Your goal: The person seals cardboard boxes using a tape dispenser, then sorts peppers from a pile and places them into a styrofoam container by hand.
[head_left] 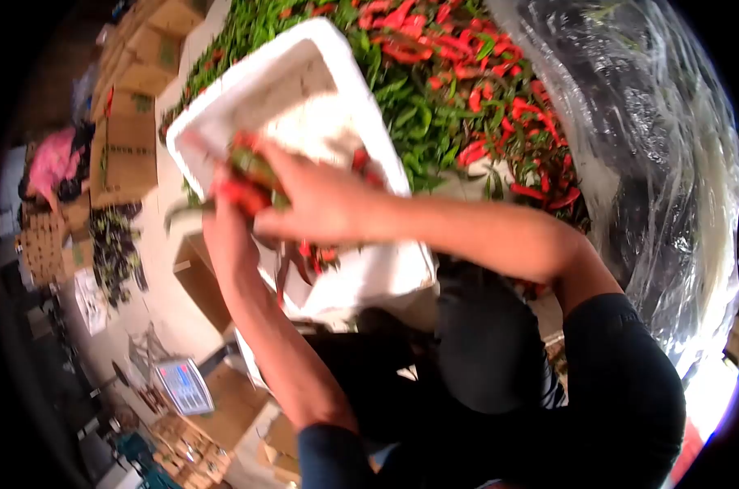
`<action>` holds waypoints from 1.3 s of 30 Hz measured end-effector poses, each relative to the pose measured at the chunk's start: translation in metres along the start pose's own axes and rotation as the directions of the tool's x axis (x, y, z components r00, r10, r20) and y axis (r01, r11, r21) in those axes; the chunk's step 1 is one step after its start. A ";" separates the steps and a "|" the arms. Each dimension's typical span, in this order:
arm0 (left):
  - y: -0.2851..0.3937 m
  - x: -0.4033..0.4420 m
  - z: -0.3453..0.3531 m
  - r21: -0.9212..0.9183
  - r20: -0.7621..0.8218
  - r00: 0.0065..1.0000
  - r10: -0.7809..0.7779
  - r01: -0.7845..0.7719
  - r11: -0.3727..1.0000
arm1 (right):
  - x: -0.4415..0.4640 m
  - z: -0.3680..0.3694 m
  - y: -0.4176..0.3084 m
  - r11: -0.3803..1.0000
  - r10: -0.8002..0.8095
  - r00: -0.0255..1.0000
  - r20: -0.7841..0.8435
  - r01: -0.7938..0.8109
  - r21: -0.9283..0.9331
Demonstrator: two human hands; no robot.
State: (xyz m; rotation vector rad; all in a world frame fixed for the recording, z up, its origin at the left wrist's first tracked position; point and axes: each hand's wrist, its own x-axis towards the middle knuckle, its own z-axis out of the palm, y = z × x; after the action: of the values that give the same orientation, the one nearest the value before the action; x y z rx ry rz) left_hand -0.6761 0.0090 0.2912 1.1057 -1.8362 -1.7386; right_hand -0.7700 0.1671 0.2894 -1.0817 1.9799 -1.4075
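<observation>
Over a white foam box, my two hands are close together around several red and greenish peppers. My left hand is closed on some of them, and a long green one sticks out to its left. From the other side my right hand reaches in, its fingers curled against the same peppers; motion blurs the fingertips. Below the hands, a few red chili peppers lie in the box. More red ones show near its right wall.
A heap of green chili peppers and red chili peppers covers the floor beyond the box. Clear plastic sheeting stands at the right. Cardboard boxes, a scale display and a person in pink are at the left.
</observation>
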 end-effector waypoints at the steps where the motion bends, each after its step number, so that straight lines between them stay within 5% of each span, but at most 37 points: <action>1: -0.012 0.016 -0.016 0.220 0.055 0.992 -0.114 0.099 0.971 | 0.012 -0.008 0.004 0.979 0.194 0.959 0.208 -0.202 0.018; 3: -0.012 0.020 -0.033 0.634 0.113 0.993 -0.034 -0.045 0.772 | 0.009 -0.023 0.030 0.987 0.042 0.999 0.015 -0.039 -0.154; 5: -0.009 0.011 -0.049 0.421 0.100 0.991 -0.084 0.034 0.906 | -0.027 -0.055 0.041 0.953 0.235 0.961 -0.146 -0.197 0.231; 7: -0.016 0.002 -0.051 0.305 0.056 0.998 -0.015 -0.003 0.952 | -0.060 -0.078 0.085 0.964 0.209 0.905 -0.371 -0.127 0.233; 10: -0.039 -0.009 -0.041 0.067 -0.043 0.998 0.041 -0.038 0.997 | -0.153 -0.107 0.192 0.897 0.442 0.820 -0.363 -0.409 0.168; 13: -0.048 -0.025 -0.029 -0.063 0.302 0.952 -0.043 0.065 0.996 | -0.271 -0.087 0.276 0.764 0.635 0.713 -0.298 -0.637 0.105; 16: -0.050 -0.083 0.046 0.044 0.758 0.621 -0.199 0.256 0.966 | -0.351 -0.043 0.285 0.634 0.725 0.572 -0.383 -0.772 0.049; 19: -0.107 -0.145 0.127 0.294 0.818 0.497 -0.290 0.073 0.953 | -0.376 -0.023 0.267 0.463 0.804 0.427 -0.415 -0.886 -0.015; 21: -0.180 -0.161 0.165 0.355 0.795 0.366 -0.483 0.363 0.861 | -0.393 -0.012 0.260 0.418 0.792 0.380 -0.478 -0.908 -0.030; 23: -0.216 -0.162 0.188 0.393 0.674 0.444 -0.590 0.461 0.796 | -0.412 -0.008 0.263 0.447 0.747 0.349 -0.566 -0.894 0.040; 26: -0.266 -0.161 0.221 0.346 0.579 0.379 -0.722 0.688 0.638 | -0.422 -0.016 0.269 0.375 0.786 0.206 -0.583 -0.909 0.184; 30: -0.272 -0.155 0.252 0.392 0.441 0.409 -0.799 0.713 0.582 | -0.435 -0.018 0.287 0.355 0.711 0.233 -0.664 -0.933 0.053; 34: -0.319 -0.159 0.284 0.508 0.486 0.482 -0.729 0.523 0.684 | -0.384 -0.038 0.262 0.485 0.652 0.558 -0.513 -0.827 -0.285; 37: -0.286 -0.154 0.302 0.567 0.536 0.417 -0.734 0.466 0.679 | -0.365 -0.029 0.275 0.370 0.696 0.575 -0.431 -0.801 -0.471; 39: -0.315 -0.152 0.308 0.627 0.531 0.631 -0.565 0.156 0.763 | -0.361 -0.022 0.299 0.307 0.708 0.542 -0.453 -0.814 -0.494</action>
State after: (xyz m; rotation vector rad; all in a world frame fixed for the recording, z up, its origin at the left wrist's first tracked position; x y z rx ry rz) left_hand -0.7208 0.3491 -0.0245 1.1814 -2.8775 -2.1645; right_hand -0.6763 0.5221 -0.0032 -0.0586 2.6433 -0.2094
